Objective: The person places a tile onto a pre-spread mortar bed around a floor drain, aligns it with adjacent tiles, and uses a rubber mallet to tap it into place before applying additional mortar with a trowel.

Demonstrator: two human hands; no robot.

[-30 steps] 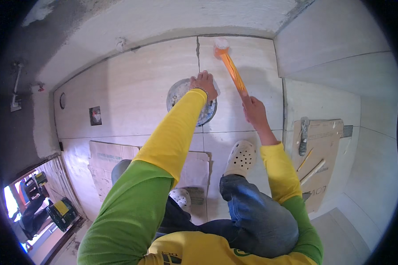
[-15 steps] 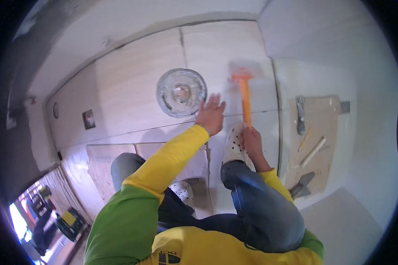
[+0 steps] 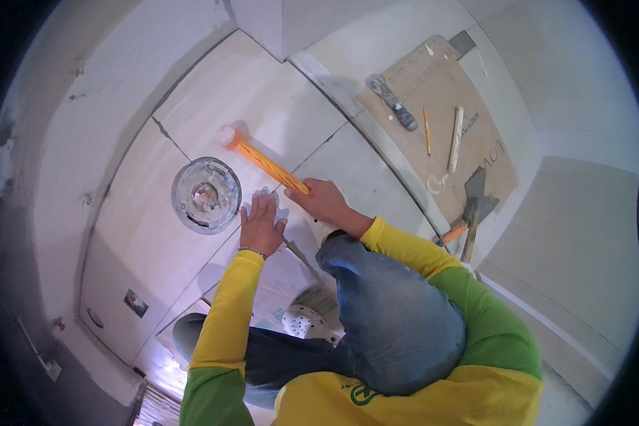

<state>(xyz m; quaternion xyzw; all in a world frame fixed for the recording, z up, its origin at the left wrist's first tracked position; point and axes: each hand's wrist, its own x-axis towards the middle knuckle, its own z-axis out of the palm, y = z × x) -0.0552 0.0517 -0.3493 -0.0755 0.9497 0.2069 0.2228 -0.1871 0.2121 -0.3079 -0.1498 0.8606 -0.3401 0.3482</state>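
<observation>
My right hand (image 3: 323, 201) is wrapped round the lower handle of an orange mallet (image 3: 273, 167). The mallet slants up and left, its pale-faced head over a large off-white floor tile (image 3: 245, 92). My left hand (image 3: 262, 226) lies palm down near a tile joint, fingers stretched out and holding nothing. Just left of those fingertips stands a round grey thing (image 3: 206, 170), smeared with dried material and brownish at its centre; I cannot tell its kind. My right knee is bent up under my right arm.
To the right, a cardboard sheet (image 3: 419, 78) bears a grey-smeared tool (image 3: 392, 103), a pencil (image 3: 427, 131), a white stick (image 3: 456, 138) and a putty knife (image 3: 475, 186). An orange-handled tool (image 3: 454, 232) lies nearby. A square cutout (image 3: 135, 303) opens in the left tile. Walls border the floor.
My view has turned to the right, so the floor appears rotated. The mallet now leans left toward the round grey thing. My left hand stays flat beside it.
</observation>
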